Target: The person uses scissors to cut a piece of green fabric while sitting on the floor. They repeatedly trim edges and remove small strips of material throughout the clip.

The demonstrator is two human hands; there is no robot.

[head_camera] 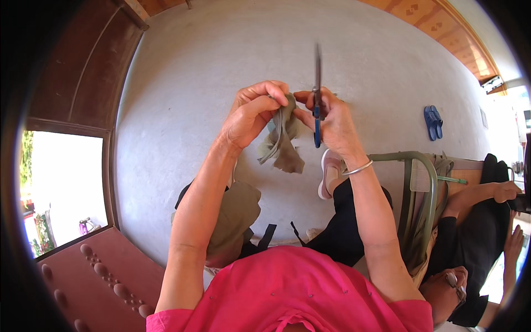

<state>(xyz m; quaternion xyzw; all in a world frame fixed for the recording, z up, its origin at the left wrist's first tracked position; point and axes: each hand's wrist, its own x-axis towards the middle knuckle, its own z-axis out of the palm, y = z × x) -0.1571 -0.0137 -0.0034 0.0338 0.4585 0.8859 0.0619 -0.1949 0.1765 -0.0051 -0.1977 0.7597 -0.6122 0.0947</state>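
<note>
A strip of olive-green cloth hangs in loose folds before me, its lower edge ragged. My left hand pinches its upper end between thumb and fingers. Close beside it, my right hand has thumb and fingertips at the cloth's right edge; whether they grip it I cannot tell. Scissors with blue handles are held in that same right hand, blades pointing away from me and slightly blurred. A larger piece of olive-green cloth lies over my left leg, partly hidden by my left forearm.
To the right stands a green metal bed frame, where another person in dark clothes lies holding a dark object. Blue slippers rest on the grey floor. A brown door and a red-brown panel with round bosses are at left.
</note>
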